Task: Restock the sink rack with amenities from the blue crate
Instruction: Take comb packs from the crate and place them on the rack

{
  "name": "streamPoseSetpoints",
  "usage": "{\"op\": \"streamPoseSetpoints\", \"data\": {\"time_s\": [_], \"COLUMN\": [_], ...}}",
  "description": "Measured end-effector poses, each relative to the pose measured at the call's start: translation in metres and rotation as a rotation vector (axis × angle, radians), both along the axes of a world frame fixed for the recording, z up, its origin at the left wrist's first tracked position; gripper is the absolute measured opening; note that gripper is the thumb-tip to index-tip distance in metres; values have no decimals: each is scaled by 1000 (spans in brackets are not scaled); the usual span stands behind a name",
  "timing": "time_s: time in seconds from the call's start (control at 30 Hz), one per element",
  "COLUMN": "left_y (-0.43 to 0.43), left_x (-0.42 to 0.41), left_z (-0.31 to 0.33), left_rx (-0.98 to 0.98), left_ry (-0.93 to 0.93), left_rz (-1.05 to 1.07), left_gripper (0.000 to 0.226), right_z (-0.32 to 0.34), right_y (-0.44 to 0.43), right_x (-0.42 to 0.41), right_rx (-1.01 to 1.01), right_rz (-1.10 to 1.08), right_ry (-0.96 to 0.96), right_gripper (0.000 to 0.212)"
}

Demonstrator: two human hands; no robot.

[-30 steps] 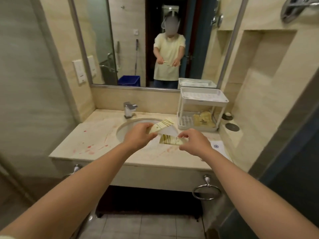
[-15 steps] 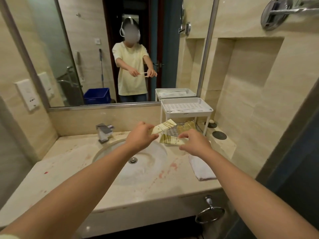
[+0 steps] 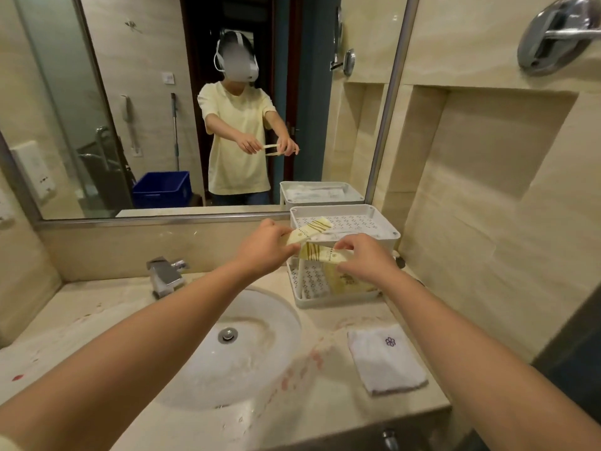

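The left grip (image 3: 263, 249) is pinched on the near end of a striped cream packet (image 3: 313, 230). That packet pokes out over the front left corner of the top tray (image 3: 357, 219) of the rack (image 3: 388, 235). The right grip (image 3: 364, 258) is pinched on a second packet (image 3: 325, 255), held just in front of and below that tray's rim. Whether the two packets touch where they cross, I cannot tell. The lower tray (image 3: 312, 302) already carries yellow sachets (image 3: 348, 281). The crate (image 3: 161, 189) shows only in the mirror, on the floor behind the person.

The step looks like laying both packets on the top tray. It is best done one at a time. Carry the left packet further in until most of its length lies over the perforated floor, lower it flat, then let go. Raise the right packet clear of the rim before moving it forward, or its edge may catch the tray front and buckle. Set it down alongside the first, not across it.
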State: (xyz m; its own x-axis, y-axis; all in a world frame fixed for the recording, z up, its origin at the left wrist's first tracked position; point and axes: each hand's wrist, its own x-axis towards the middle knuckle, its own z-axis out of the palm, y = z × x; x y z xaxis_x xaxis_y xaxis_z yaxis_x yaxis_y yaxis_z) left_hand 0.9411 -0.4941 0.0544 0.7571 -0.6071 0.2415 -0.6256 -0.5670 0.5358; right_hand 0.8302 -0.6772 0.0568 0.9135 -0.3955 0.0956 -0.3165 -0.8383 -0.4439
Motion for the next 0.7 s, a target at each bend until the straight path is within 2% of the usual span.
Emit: {"op": "streamPoseSetpoints", "data": {"time_s": [0.47,0.7], "left_y": [-142,-181], "left_x": [130,180], "left_z": [-17,-36], "left_rx": [18,-15], "left_ry": [-3,-12], "left_rz": [141,218], "left_gripper": [47,50], "right_z": [-15,-40], "right_y": [-137,-182], "right_x": [167,235], "right_rx": [-17,-9], "right_rz": [110,179], "right_ry": [90,155], "right_gripper": [43,44]}}
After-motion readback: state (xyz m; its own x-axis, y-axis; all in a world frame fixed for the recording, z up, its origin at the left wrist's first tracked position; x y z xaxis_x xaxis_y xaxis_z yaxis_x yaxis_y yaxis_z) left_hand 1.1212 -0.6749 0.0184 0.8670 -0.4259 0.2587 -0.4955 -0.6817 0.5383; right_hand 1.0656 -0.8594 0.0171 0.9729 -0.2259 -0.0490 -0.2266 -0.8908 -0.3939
